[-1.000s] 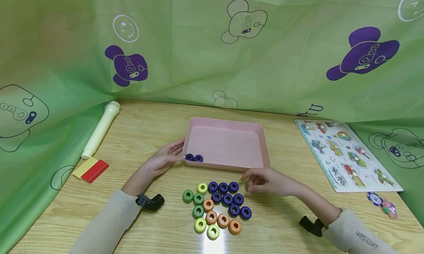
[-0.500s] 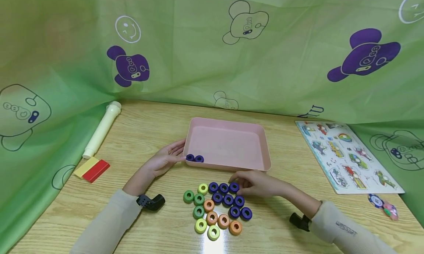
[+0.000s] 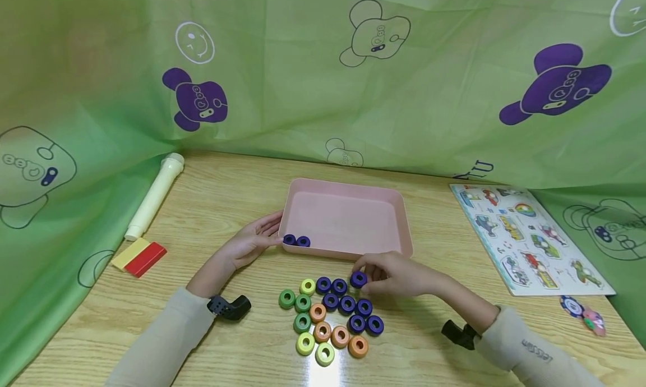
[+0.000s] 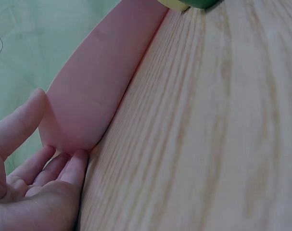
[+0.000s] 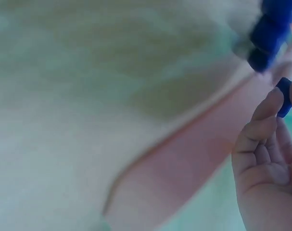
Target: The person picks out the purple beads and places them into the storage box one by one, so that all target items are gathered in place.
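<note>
Rings (image 3: 322, 340) lie before the tray (image 3: 348, 219) — two more (image 3: 303, 245) inside it — puzzle board (image 3: 530, 247) right, tube (image 3: 153, 199) left

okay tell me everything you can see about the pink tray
The pink tray is a shallow, rectangular, open-topped container with rounded corners and plain walls, apparently plastic. It lies flat on the wooden table. Two dark purple rings sit inside its near left corner, where the left hand touches the outside.

On the wooden counter (image 3: 227, 190): pink tray (image 3: 348, 219) against left grip (image 3: 252, 242), coloured rings (image 3: 341, 307) beside right grip (image 3: 393, 275), puzzle board (image 3: 530, 238) to its right.
</note>
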Motion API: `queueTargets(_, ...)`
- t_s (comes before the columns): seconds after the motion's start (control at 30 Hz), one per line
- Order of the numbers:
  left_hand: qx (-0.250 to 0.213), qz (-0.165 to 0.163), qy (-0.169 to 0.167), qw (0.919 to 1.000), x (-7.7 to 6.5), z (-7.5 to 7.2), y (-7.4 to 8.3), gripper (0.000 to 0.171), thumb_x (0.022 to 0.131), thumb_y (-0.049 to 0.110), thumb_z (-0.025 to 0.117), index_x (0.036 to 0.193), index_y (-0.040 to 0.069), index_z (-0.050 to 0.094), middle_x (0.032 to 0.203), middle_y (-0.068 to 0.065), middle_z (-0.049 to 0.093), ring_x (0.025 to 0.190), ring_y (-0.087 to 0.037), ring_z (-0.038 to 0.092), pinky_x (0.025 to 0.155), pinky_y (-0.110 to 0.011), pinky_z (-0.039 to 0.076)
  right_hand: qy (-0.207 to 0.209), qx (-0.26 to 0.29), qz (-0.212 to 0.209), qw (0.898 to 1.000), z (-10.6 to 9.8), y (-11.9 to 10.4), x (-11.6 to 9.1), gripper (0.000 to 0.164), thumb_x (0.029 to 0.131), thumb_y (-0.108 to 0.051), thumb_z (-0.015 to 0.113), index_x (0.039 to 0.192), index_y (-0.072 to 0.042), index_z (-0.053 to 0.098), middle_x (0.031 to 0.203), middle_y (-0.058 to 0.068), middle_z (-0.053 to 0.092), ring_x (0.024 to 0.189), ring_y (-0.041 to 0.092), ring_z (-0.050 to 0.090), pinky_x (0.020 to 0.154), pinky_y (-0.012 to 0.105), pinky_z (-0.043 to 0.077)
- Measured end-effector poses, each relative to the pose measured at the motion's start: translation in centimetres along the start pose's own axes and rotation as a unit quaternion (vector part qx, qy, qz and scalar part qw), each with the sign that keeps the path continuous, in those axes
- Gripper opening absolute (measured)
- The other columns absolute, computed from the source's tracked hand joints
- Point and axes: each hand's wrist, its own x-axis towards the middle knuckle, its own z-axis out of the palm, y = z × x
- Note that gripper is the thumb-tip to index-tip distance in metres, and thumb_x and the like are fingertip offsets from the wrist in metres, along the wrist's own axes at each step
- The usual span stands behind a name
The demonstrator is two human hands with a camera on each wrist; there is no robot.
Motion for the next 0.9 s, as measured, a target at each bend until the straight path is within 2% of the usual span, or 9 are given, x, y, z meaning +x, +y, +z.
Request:
queueTargets(0.13, 0.006, 0.0, -0.003, 1.0, 0.0, 0.0, 0.1, 0.072, 0.074, -0.011, 0.054, 0.134, 0.002, 0.016, 0.137, -0.012, 0.013, 0.124, -0.023, 0.016, 0.096, -0.029, 0.025, 0.037, 0.003, -0.016, 0.999, -1.5, -1.0, 0.7, 0.028, 0.079, -0.021, 0.059, 0.105, -0.015, 0.052, 0.074, -0.006, 0.053, 0.062, 0.008, 0.05, 0.053, 0.022, 0.045)
queueTargets(0.27, 0.006, 0.0, 0.0, 1.0, -0.1, 0.0, 0.1, 0.071, 0.074, -0.012, 0.054, 0.133, 0.002, 0.017, 0.137, -0.012, 0.014, 0.123, -0.023, 0.016, 0.095, -0.028, 0.026, 0.081, 0.008, -0.017, 0.997, -2.9, -1.6, 1.9, 0.027, 0.077, -0.008, 0.06, 0.103, -0.006, 0.053, 0.073, 0.003, 0.054, 0.06, 0.014, 0.05, 0.053, 0.026, 0.044)
queueTargets(0.37, 0.007, 0.001, 0.003, 1.0, -0.1, 0.1, 0.1, 0.071, 0.074, -0.012, 0.054, 0.133, 0.001, 0.017, 0.137, -0.013, 0.014, 0.123, -0.023, 0.016, 0.095, -0.028, 0.026, 0.108, 0.0, -0.001, 0.994, -3.2, -0.8, 2.9, 0.026, 0.075, -0.004, 0.062, 0.1, -0.002, 0.054, 0.071, 0.005, 0.054, 0.059, 0.015, 0.051, 0.054, 0.026, 0.044)
queueTargets(0.47, 0.008, 0.0, 0.002, 1.0, -0.1, 0.2, 0.1, 0.072, 0.074, -0.011, 0.054, 0.133, 0.001, 0.016, 0.137, -0.013, 0.014, 0.123, -0.023, 0.016, 0.096, -0.029, 0.025, 0.12, -0.012, 0.037, 0.992, -2.9, 0.8, 3.7, 0.026, 0.073, -0.011, 0.065, 0.098, -0.006, 0.055, 0.069, 0.001, 0.054, 0.058, 0.011, 0.051, 0.054, 0.023, 0.044)
queueTargets(0.6, 0.007, -0.001, 0.001, 1.0, -0.1, 0.2, 0.1, 0.071, 0.074, -0.012, 0.054, 0.133, 0.001, 0.016, 0.137, -0.013, 0.013, 0.123, -0.023, 0.016, 0.096, -0.03, 0.024, 0.108, -0.028, 0.073, 0.991, -2.3, 2.7, 4.7, 0.026, 0.072, -0.019, 0.066, 0.095, -0.012, 0.056, 0.068, -0.004, 0.055, 0.059, 0.009, 0.051, 0.055, 0.023, 0.044)
queueTargets(0.67, 0.005, -0.001, 0.002, 1.0, -0.1, 0.2, 0.1, 0.071, 0.074, -0.012, 0.053, 0.133, 0.001, 0.016, 0.137, -0.013, 0.013, 0.123, -0.023, 0.016, 0.096, -0.03, 0.023, 0.091, -0.033, 0.075, 0.992, -2.0, 3.1, 5.1, 0.025, 0.073, -0.02, 0.065, 0.095, -0.012, 0.056, 0.068, -0.004, 0.055, 0.061, 0.009, 0.051, 0.057, 0.023, 0.045)
queueTargets(0.9, 0.003, 0.003, -0.001, 1.0, -0.1, 0.1, 0.2, 0.072, 0.074, -0.012, 0.054, 0.133, 0.0, 0.015, 0.138, -0.014, 0.012, 0.124, -0.024, 0.014, 0.097, -0.031, 0.022, 0.049, -0.038, 0.092, 0.994, -1.2, 3.4, 6.5, 0.022, 0.075, -0.012, 0.062, 0.096, -0.012, 0.057, 0.072, -0.005, 0.055, 0.069, 0.008, 0.053, 0.063, 0.021, 0.045)
